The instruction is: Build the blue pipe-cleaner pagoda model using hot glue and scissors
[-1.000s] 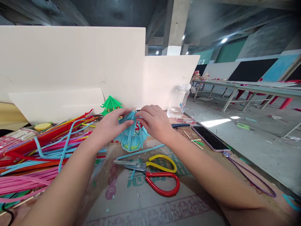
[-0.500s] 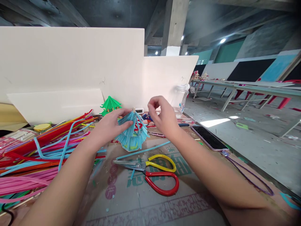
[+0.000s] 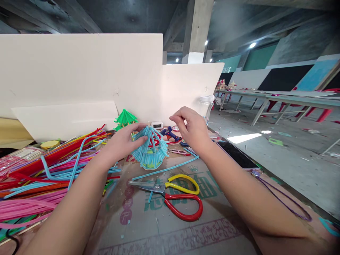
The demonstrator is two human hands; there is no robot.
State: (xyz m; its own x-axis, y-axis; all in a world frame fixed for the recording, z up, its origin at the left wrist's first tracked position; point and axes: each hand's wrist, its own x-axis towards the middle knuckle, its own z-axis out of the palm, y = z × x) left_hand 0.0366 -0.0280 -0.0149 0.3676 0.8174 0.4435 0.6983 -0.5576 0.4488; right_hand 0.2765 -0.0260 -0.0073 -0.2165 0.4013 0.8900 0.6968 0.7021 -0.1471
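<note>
On the worktop (image 3: 159,233), beside the pile of pipe cleaners (image 3: 39,177), the blue pipe-cleaner cone (image 3: 150,148) is looking nearly fully ribbed, the left hand (image 3: 122,143) gripping its side while the right hand (image 3: 192,129) is hovering just beside it, fingers pinched on nothing visible.

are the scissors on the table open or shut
Nearly shut: the scissors lie flat on the cardboard, blades together at the tip, yellow and red handles slightly apart.
</note>
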